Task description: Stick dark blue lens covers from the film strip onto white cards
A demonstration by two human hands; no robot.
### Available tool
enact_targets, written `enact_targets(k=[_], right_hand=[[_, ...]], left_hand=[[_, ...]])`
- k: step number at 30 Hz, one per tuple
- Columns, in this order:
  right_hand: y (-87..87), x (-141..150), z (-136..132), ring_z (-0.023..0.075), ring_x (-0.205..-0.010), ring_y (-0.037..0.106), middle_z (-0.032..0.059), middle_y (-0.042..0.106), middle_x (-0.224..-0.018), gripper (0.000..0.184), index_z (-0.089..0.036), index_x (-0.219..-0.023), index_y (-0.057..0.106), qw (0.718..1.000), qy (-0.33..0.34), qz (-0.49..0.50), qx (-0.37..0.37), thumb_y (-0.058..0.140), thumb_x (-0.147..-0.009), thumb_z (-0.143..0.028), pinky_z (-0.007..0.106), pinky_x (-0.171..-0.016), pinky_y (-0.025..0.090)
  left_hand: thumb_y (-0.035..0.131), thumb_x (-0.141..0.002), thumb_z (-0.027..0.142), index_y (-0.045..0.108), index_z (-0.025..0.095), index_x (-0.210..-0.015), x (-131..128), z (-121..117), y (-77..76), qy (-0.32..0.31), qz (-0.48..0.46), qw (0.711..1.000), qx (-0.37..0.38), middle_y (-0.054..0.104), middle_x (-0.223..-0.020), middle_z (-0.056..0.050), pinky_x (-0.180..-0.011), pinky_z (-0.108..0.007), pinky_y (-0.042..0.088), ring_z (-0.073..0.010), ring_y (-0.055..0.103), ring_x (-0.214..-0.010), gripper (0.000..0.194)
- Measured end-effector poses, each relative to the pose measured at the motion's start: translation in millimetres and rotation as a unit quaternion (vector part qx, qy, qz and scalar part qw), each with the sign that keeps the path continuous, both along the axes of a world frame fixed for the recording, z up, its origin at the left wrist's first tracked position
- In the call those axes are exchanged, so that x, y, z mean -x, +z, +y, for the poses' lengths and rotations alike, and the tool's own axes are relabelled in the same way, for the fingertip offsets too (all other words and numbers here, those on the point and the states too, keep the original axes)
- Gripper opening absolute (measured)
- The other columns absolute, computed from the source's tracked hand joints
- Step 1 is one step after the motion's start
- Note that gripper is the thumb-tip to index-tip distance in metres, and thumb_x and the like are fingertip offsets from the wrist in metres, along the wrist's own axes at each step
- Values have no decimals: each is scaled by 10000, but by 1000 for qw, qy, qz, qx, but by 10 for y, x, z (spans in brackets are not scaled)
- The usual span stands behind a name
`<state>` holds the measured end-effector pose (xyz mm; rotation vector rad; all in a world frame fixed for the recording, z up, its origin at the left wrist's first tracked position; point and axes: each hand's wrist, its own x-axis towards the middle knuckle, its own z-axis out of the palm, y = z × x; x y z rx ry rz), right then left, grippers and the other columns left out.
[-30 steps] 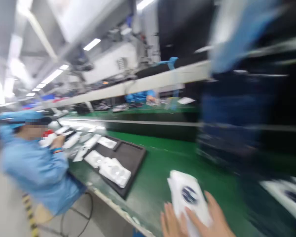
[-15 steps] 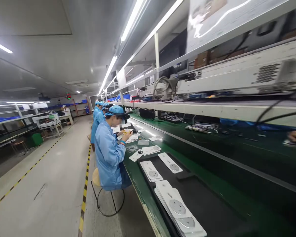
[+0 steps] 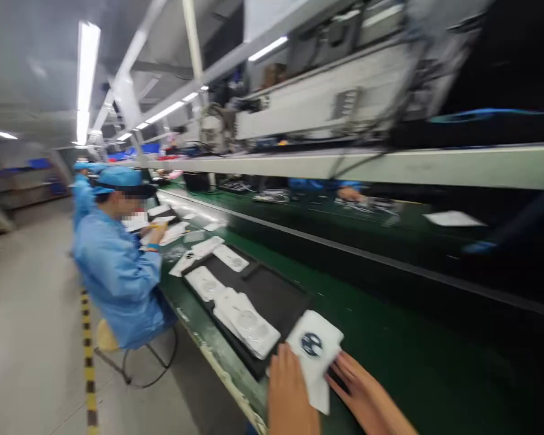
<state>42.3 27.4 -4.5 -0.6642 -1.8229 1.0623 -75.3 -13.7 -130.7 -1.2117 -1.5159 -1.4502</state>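
Observation:
A small stack of white cards, the top one bearing a dark round emblem, lies at the near right end of a black tray. My left hand rests along the cards' left edge, its fingers stretched out and close together. At the right edge, my right hand touches the cards with its fingers extended and the thumb apart. Motion blur softens the fingertips. More white cards with pale round discs are piled in the tray, and another such card lies at its far end.
On the left sits a co-worker in blue, hands near papers on the green bench. A long shelf runs above the bench. Beneath it, another person's hand shows at the far side. A stool stands below.
My view has swung to the right and down. Both my hands and the card stack with the dark emblem now appear at the lower right; the tray shifts left in view.

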Motion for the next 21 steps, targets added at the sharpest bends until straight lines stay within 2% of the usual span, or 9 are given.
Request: enact_targets(k=[2, 4, 6, 8, 11, 13, 17, 19, 21], right_hand=[[-35, -94, -115, 316, -1361, 421, 167, 452, -1456, 852, -166, -1327, 475, 998, 47, 41, 21, 745, -679, -649, 468, -1072, 483], [-30, -58, -186, 282, -1365, 423, 137, 447, -1468, 735, -165, -1347, 453, 996, 53, 77, 8, 700, -781, -565, 447, -1099, 460], [-41, 3, -224, 270, -1356, 439, 134, 449, -1467, 664, -169, -1353, 440, 994, 46, 94, -14, 655, -841, -534, 442, -1103, 454], [-89, 46, -243, 275, -1342, 456, 163, 431, -1472, 711, -156, -1369, 395, 994, 27, 102, -39, 644, -842, -563, 436, -1086, 467], [-190, 87, -237, 310, -1297, 491, 215, 405, -1458, 852, -133, -1402, 314, 990, -37, 109, -84, 635, -797, -639, 478, -1092, 435], [-239, 116, -218, 331, -1278, 490, 214, 401, -1442, 844, -138, -1404, 316, 984, -85, 105, -118, 609, -796, -645, 522, -1109, 388], [-264, 125, -223, 369, -1313, 414, 196, 345, -1470, 813, -124, -1413, 337, 969, -142, 66, -191, 525, -822, -650, 555, -1101, 367], [-269, 77, -262, 391, -1338, 364, 196, 314, -1490, 819, -107, -1449, 312, 953, -185, 16, -238, 459, -861, -659, 592, -1120, 311], [-290, 16, -311, 389, -1381, 288, 199, 298, -1499, 796, -98, -1481, 270, 925, -229, -36, -300, 388, -912, -643, 607, -1143, 251]], left_hand=[[490, -902, 159, 340, 28, -1505, -134, -52, -3, -45, 18, 999, -16, 171, -1564, -216, -1108, -531, 347, -379, 203, -1437, 635], [399, -838, 42, 261, 26, -1538, -143, -114, 23, -72, 24, 997, -25, 139, -1577, -204, -1099, -557, 336, -368, 152, -1457, 714], [364, -864, 26, 203, 51, -1557, -111, -164, 65, -84, 25, 996, -29, 156, -1577, -191, -1109, -561, 322, -345, 151, -1464, 712], [371, -922, 61, 207, 76, -1556, -98, -202, 108, -84, 25, 996, -33, 184, -1571, -185, -1116, -561, 318, -334, 177, -1459, 656], [406, -945, 88, 310, 102, -1520, -125, -257, 162, -64, 22, 997, -48, 221, -1550, -202, -1051, -603, 370, -378, 252, -1418, 583], [436, -934, 90, 392, 118, -1476, -141, -319, 170, -50, 19, 996, -74, 282, -1511, -213, -981, -604, 424, -397, 336, -1358, 545], [404, -930, 53, 537, 176, -1248, -145, -512, 57, -54, 14, 982, -179, 539, -1242, -144, -992, -502, 468, -281, 506, -1216, 366], [380, -934, 36, 526, 178, -1153, -178, -575, -43, -51, -27, 970, -236, 577, -1121, -115, -1017, -483, 460, -244, 556, -1148, 300], [394, -954, 63, 509, 158, -1176, -245, -572, -122, -42, -95, 959, -264, 569, -1132, -129, -990, -467, 474, -249, 559, -1141, 268]])
